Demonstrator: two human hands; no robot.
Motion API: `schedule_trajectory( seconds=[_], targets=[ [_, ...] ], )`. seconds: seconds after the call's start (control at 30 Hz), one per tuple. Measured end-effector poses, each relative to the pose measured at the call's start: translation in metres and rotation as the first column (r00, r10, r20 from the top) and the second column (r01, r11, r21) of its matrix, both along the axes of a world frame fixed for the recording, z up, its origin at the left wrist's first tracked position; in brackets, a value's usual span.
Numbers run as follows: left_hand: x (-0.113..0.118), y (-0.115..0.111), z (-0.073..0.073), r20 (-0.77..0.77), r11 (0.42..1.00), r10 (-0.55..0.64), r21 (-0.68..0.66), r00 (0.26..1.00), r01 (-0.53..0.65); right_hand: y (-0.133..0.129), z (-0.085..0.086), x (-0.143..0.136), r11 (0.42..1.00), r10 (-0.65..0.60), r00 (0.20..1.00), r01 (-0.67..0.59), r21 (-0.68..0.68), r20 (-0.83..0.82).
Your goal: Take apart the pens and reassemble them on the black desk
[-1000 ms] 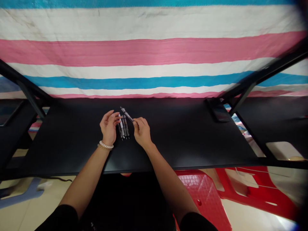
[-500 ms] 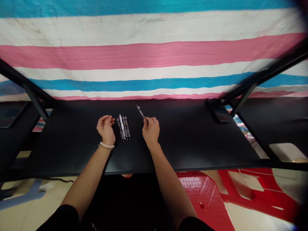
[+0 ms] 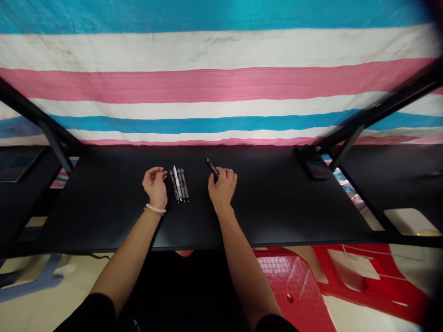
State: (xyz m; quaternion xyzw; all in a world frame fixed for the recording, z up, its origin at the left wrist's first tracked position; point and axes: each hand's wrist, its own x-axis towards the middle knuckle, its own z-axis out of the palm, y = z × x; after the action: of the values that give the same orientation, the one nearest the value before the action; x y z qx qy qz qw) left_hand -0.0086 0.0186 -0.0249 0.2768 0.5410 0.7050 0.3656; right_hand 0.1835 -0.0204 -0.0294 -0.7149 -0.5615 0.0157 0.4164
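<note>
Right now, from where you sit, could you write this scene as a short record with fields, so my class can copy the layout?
left hand: loosely curled, just left of the pens
right hand: fingers around a dark pen
pens: side by side, one white among dark ones
surface: black table
behind: striped sheet
lower right: red stool

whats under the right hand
A dark pen sticks out from under the right hand; black table shows around it. The rest of the pen, and anything else beneath, is covered.
</note>
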Motion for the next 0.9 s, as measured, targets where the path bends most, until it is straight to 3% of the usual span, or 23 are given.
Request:
schedule_trajectory(
  seconds=[0.07, 0.13, 0.23, 0.27, 0.53, 0.73, 0.9],
  targets=[
    [0.001, 0.0, 0.0, 0.011, 1.0, 0.001, 0.007, 1.0, -0.001, -0.003, 0.002, -0.01, 0.981, 0.192, 0.979, -0.189, 0.049, -0.07],
    [0.001, 0.0, -0.001, 0.019, 1.0, 0.001, 0.023, 1.0, -0.001, -0.006, 0.004, -0.023, 0.905, 0.425, 0.889, -0.42, 0.068, -0.169],
    [0.002, 0.0, -0.001, 0.027, 0.999, 0.0, 0.039, 1.0, -0.001, -0.011, 0.003, -0.037, 0.769, 0.631, 0.749, -0.639, 0.031, -0.203],
    [0.001, 0.0, -0.002, 0.029, 0.999, 0.001, 0.039, 1.0, -0.002, -0.012, 0.003, -0.039, 0.747, 0.654, 0.731, -0.665, 0.012, -0.194],
    [0.001, -0.001, 0.0, 0.0, 1.0, 0.002, 0.021, 1.0, -0.002, -0.011, 0.002, -0.039, 0.731, 0.661, 0.74, -0.672, -0.116, -0.122],
    [0.0, -0.001, 0.0, -0.016, 1.0, 0.008, 0.011, 1.0, -0.007, -0.013, 0.005, -0.038, 0.795, 0.586, 0.81, -0.571, -0.206, 0.016],
    [0.0, -0.001, 0.0, -0.016, 1.0, 0.016, 0.012, 1.0, -0.016, -0.014, 0.009, -0.036, 0.796, 0.564, 0.825, -0.531, -0.29, 0.036]
  ],
)
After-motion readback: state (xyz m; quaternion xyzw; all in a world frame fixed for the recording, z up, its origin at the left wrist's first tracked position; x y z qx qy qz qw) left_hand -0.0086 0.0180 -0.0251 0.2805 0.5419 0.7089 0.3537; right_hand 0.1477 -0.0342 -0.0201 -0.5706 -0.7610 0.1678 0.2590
